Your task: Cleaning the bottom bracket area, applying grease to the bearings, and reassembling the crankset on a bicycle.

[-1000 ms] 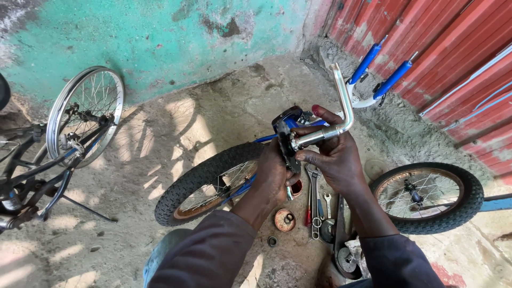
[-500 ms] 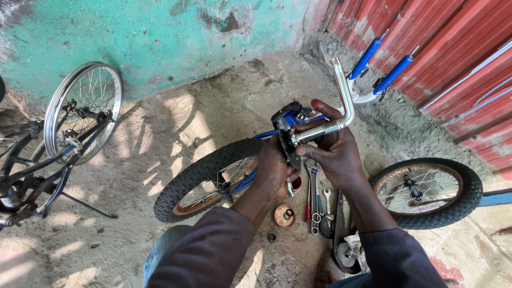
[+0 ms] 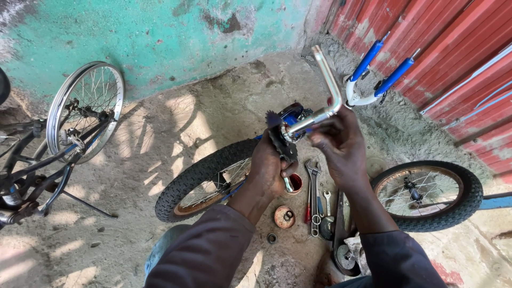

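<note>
while the left hand (image 3: 269,165) clamps its fingers round the black sprocket (image 3: 280,140), the right hand (image 3: 341,146) grips the chrome crank (image 3: 320,114) above the wheel (image 3: 205,178), steadying both against turning.

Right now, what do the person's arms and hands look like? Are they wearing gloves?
No gloves: the left hand and the right hand are both bare, with no rings or watch that I can see. Both arms wear long dark sleeves, a brownish-purple colour, reaching down to the wrists. The left sleeve looks loose and creased; the right sleeve looks the same.
</note>
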